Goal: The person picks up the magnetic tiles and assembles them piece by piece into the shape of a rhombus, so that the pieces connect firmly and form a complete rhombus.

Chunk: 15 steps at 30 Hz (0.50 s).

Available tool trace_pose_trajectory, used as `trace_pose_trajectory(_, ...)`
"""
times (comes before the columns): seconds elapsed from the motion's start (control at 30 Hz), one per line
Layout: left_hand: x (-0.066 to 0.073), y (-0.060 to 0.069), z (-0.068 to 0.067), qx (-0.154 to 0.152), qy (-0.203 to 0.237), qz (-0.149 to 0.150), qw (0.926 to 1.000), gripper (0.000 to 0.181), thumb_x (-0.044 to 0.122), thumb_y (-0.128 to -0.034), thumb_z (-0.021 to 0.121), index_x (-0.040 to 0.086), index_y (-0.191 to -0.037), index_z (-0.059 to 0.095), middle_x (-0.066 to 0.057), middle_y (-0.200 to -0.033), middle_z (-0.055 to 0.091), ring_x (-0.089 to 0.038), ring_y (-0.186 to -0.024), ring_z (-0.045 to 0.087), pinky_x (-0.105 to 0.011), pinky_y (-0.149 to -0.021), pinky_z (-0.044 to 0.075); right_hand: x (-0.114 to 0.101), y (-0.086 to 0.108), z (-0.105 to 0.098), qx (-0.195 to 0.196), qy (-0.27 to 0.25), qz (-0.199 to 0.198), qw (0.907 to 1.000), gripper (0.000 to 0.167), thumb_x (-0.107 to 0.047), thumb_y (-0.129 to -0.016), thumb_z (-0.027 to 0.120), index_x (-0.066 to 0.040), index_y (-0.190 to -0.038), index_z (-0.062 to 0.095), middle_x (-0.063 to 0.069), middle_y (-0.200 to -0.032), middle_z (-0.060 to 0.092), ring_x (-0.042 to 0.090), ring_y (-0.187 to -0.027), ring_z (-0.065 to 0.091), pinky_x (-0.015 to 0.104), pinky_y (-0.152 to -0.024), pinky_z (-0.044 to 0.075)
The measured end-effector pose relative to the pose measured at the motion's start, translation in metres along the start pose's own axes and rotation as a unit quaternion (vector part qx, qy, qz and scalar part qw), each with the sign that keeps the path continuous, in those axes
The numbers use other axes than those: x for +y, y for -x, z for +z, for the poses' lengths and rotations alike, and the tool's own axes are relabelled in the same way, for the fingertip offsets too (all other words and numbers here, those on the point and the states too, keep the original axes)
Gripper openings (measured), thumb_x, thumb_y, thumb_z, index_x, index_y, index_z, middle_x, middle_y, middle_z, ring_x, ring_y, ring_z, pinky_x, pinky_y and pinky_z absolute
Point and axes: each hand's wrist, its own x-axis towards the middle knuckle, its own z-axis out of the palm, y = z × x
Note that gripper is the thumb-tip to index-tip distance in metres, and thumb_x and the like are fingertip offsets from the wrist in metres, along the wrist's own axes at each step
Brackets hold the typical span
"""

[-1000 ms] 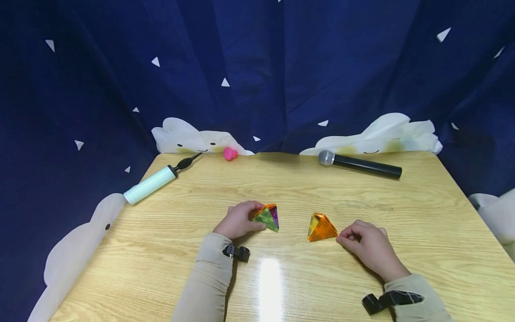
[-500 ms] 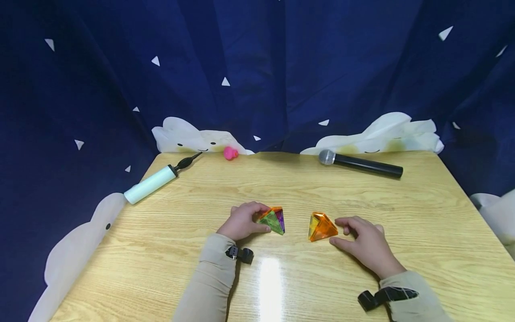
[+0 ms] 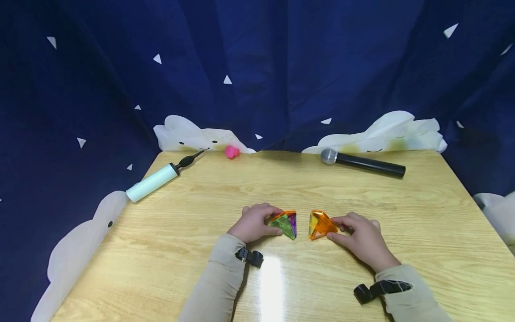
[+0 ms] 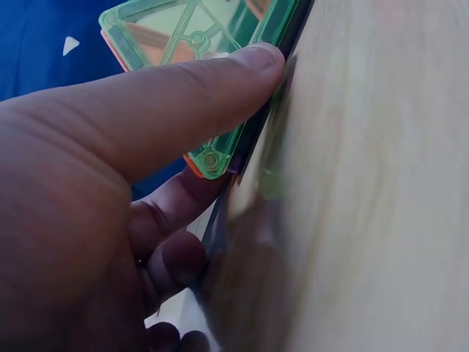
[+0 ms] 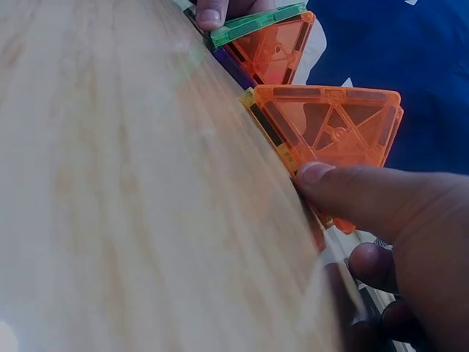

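Two small pyramids of clear coloured magnetic tiles stand on the wooden table, with a narrow gap between them in the head view. My left hand [image 3: 257, 223] pinches the green, orange and purple pyramid [image 3: 286, 225]; in the left wrist view the thumb presses the low edge of its green triangular tile [image 4: 198, 37]. My right hand [image 3: 363, 239] holds the orange and yellow pyramid [image 3: 322, 226] at its right corner. From the right wrist, the thumb lies on the lower edge of the orange triangular tile [image 5: 333, 121], and most of the other fingers are hidden.
A black microphone [image 3: 368, 164] lies at the back right of the table [image 3: 169, 250]. A pale blue hand pump [image 3: 154, 181] lies at the left edge, and a small pink piece [image 3: 231, 152] sits at the back. Behind hangs a dark blue curtain [image 3: 257, 58].
My left hand has slid its pyramid to the right, toward the other one. The right hand, which touched the orange pyramid's corner, spread its fingers and now grips that pyramid.
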Motion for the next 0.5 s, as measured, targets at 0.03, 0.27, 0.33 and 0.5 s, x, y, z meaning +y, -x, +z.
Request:
trace_pose_trajectory(0.03,0.000,-0.001,0.001,0.000,-0.003,0.002,1.0000,0.055,0.041,-0.0819,0.082,0.025,-0.132,0.065,0.007,-0.120,0.065,-0.016,-0.111,0.058,-0.039,-0.088,0.030,0.000,-0.001,0.001,-0.002,0.000,-0.001,1.0000,0.039,-0.030,-0.078,0.087,-0.015,-0.112,0.076,-0.011,-0.083,0.059,0.010,-0.075,0.051,0.039,-0.071,0.020)
trace_pose_trajectory(0.27,0.001,-0.001,0.004,-0.001,-0.011,0.006,0.9999,0.056,0.043,-0.0815,0.082,0.026,-0.132,0.065,0.009,-0.116,0.065,-0.015,-0.110,0.058,-0.038,-0.088,0.030,-0.001,-0.007,0.004,-0.021,0.001,-0.021,0.9996,0.037,-0.031,-0.080,0.085,-0.017,-0.114,0.075,-0.012,-0.082,0.056,0.010,-0.074,0.050,0.039,-0.071,0.020)
trace_pose_trajectory(0.33,0.001,-0.002,0.004,-0.001,-0.011,0.005,0.9999,0.056,0.043,-0.0816,0.082,0.027,-0.133,0.065,0.009,-0.116,0.065,-0.014,-0.109,0.058,-0.038,-0.088,0.030,-0.002,-0.010,0.005,-0.026,0.000,-0.026,0.9993,0.037,-0.031,-0.081,0.084,-0.017,-0.114,0.075,-0.012,-0.082,0.056,0.010,-0.074,0.049,0.039,-0.072,0.020)
trace_pose_trajectory(0.5,0.002,-0.002,0.003,0.001,-0.017,0.005,0.9998,0.057,0.044,-0.0810,0.082,0.027,-0.133,0.065,0.009,-0.117,0.065,-0.014,-0.109,0.058,-0.038,-0.087,0.030,-0.005,-0.015,0.004,-0.036,-0.005,-0.027,0.9990,0.037,-0.033,-0.082,0.084,-0.018,-0.114,0.075,-0.011,-0.081,0.055,0.009,-0.073,0.048,0.039,-0.072,0.020)
